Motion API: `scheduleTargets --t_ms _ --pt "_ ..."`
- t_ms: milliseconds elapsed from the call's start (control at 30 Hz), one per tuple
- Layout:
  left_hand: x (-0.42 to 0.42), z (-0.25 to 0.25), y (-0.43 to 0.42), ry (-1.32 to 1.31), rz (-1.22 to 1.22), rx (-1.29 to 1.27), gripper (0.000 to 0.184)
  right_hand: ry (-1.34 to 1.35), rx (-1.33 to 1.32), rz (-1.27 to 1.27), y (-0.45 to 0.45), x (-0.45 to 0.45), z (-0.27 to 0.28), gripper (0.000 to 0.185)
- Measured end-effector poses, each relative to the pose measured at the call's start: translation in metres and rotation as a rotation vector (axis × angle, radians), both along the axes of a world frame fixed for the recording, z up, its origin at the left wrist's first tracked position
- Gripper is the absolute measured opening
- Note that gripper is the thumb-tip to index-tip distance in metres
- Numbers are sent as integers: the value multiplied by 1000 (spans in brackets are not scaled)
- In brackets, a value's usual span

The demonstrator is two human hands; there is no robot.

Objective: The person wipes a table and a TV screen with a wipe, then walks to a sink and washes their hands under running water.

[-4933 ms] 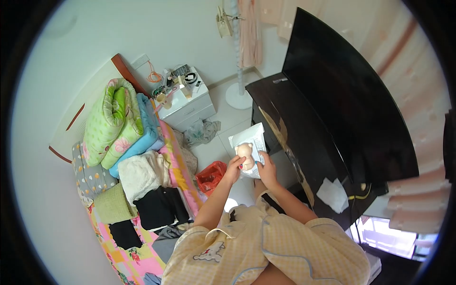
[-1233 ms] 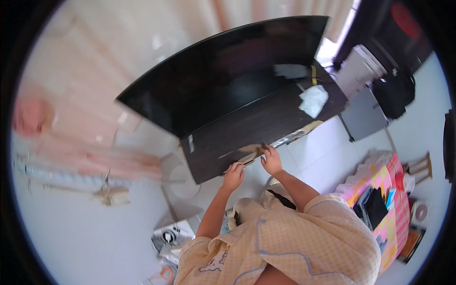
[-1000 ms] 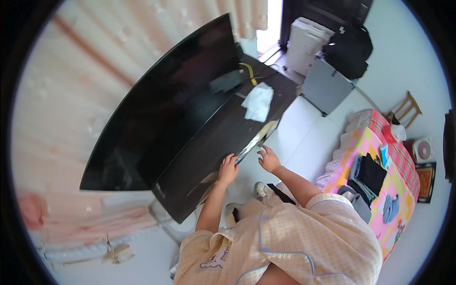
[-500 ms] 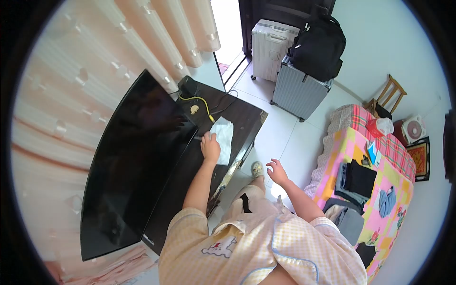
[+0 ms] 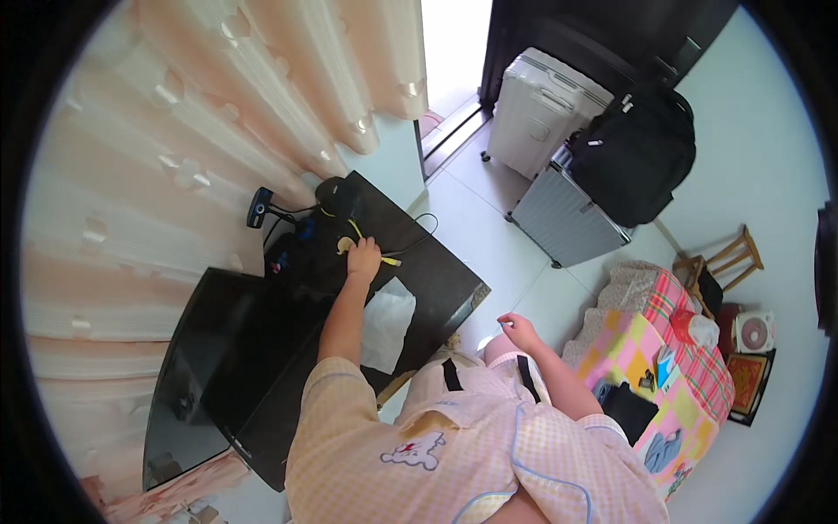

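My left hand [image 5: 364, 258] reaches over the far end of the dark table [image 5: 428, 284], its fingers closed on a yellow cable [image 5: 392, 261] that comes out on both sides of them. A small beige object [image 5: 345, 246] lies right beside these fingers. Nearer to me on the table is a crumpled white cloth or paper [image 5: 388, 323]. My right hand [image 5: 519, 333] hangs in the air over the floor, right of the table, fingers curled and pressed together; whether anything is inside is too small to make out.
A large black screen [image 5: 236, 358] stands along the table's left side, with a webcam [image 5: 259, 208] behind. A white suitcase [image 5: 541, 113], a grey suitcase [image 5: 567, 218] and a black backpack [image 5: 637, 157] stand by the door. Folded clothes [image 5: 628, 410] lie on the bed [image 5: 598, 349] at right.
The toy and white packet seen earliest are gone from my hands. The view has turned toward the door. My left hand has moved from the white sheet to the cable; my right hand's fingers have closed.
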State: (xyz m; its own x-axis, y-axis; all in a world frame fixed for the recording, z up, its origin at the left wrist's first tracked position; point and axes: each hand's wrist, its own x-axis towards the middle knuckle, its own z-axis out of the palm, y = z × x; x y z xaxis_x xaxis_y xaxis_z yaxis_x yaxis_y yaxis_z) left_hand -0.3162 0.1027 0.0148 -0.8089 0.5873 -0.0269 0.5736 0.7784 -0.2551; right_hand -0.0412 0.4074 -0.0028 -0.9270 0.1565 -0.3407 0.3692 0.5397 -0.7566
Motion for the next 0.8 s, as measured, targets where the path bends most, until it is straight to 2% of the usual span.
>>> scheduleTargets --t_ms 67,100,133,200,233,300,333,400,467,533,567,633,667,733,800 --pt "-6 6 0 15 108 -191 15 -83 -120 44 1 -23 0 23" --pt "-10 9 -4 44 224 -83 18 -62 -168 64 0 -37 0 21" --pt "-15 12 -11 40 246 -91 18 -68 -174 86 0 -51 -1 21" --pt "-24 19 -26 -88 558 -114 20 -62 -130 187 2 -80 -3 19" --pt "-31 21 -28 -90 585 -117 20 -18 -152 213 1 -96 -8 18" --pt "-42 25 -28 -180 800 -233 25 -59 -159 304 3 -123 1 18" --pt "-48 23 -24 -177 827 -229 25 -88 -158 365 6 -141 9 18" --pt "-59 21 -14 -347 962 -4 31 -76 -138 547 13 -167 15 19" --pt "-70 17 -5 -389 964 83 37 -38 -85 708 23 -188 17 19" --pt "-65 0 -4 -242 732 288 37 -111 -132 723 32 -208 16 21" --pt "-56 -3 -1 -251 782 285 37 -177 -175 718 33 -215 14 22" --pt "-38 13 23 -105 985 895 40 -170 -194 764 32 -227 13 22" --pt "-25 -1 26 89 885 1014 36 -141 -204 756 29 -232 12 22" --pt "8 33 47 276 731 924 37 -151 -227 830 20 -238 7 21" --pt "51 37 53 279 773 802 37 -19 -237 925 8 -240 2 21"
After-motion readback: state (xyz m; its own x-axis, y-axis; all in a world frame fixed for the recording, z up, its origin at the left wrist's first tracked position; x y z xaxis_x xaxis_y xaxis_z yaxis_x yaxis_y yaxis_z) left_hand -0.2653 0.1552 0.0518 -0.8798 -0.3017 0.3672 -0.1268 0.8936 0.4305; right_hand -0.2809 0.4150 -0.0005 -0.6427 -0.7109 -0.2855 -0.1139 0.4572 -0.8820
